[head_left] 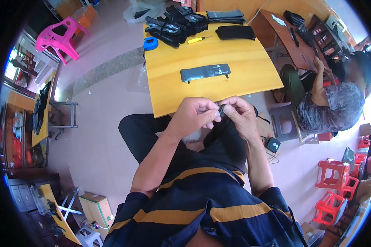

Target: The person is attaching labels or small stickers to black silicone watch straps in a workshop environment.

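Note:
My left hand and my right hand meet just off the near edge of the yellow table. My right thumb and fingers pinch a small dark piece; its kind is too small to tell. The left fingers are pressed together against the left side of the same piece, partly hiding it. Beyond my hands, a flat grey-black strap-like pouch lies on the table, with pale print at its right end and two short dark tabs along its near edge.
The yellow table bears a blue tape measure, a yellow screwdriver, black bundles, and a black pouch. A person sits at a brown table on the right. A pink chair and red stools stand around.

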Available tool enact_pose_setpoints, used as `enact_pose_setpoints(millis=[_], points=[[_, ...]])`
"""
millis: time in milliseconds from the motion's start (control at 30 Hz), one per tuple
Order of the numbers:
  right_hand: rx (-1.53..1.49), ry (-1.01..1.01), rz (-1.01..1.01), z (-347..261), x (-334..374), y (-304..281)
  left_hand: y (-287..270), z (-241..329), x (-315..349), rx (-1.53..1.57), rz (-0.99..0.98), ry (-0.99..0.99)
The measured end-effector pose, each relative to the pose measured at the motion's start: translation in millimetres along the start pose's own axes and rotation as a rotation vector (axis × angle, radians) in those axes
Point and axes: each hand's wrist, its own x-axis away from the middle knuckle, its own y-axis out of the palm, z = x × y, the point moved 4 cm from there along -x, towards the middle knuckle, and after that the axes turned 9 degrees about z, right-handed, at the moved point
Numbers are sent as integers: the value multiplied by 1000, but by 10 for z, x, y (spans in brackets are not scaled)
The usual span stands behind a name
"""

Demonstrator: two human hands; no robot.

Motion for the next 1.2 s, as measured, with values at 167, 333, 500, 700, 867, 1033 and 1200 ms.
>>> enact_pose_setpoints(millis=[167,333,500,700,867,1033,1200], points=[[-3,35,-16,29,-4,-40,-13,-70,-81,49,-63,-112],[67,-39,51,66,-40,-47,3,-118,-90,-7,-35,-116],[589,-425,259,-234,-13,30,-4,-345,-101,32,40,-87],[673,-370,79,-277,134,218,-21,-414,-75,-2,138,-10],[624,-364,169,-233,138,194,-46,-427,-46,37,143,14],[705,-381,121,-235,166,225,-54,-445,28,-80,152,51],[702,-422,127,-181,231,278,-60,-490,98,-119,184,145]])
